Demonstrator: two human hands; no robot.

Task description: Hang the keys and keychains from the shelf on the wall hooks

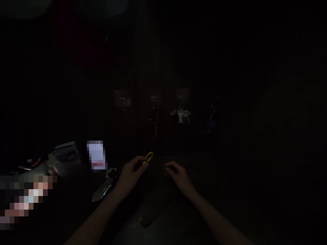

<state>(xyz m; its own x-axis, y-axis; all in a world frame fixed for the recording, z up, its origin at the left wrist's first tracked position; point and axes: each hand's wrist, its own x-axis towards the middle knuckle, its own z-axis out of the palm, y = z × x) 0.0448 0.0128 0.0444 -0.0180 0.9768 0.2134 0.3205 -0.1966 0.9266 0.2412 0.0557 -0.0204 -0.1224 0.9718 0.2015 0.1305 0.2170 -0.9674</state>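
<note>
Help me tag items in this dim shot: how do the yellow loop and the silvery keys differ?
The yellow loop is pinched in the left hand; the silvery keys hang below a hook.
The yellow loop is a thin ring; the silvery keys are flat, in a bunch.
Both are dimly lit.

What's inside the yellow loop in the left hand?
Through the yellow loop, only darkness shows, with no object discernible. The left hand covers its lower end, so that part cannot be seen.
</note>
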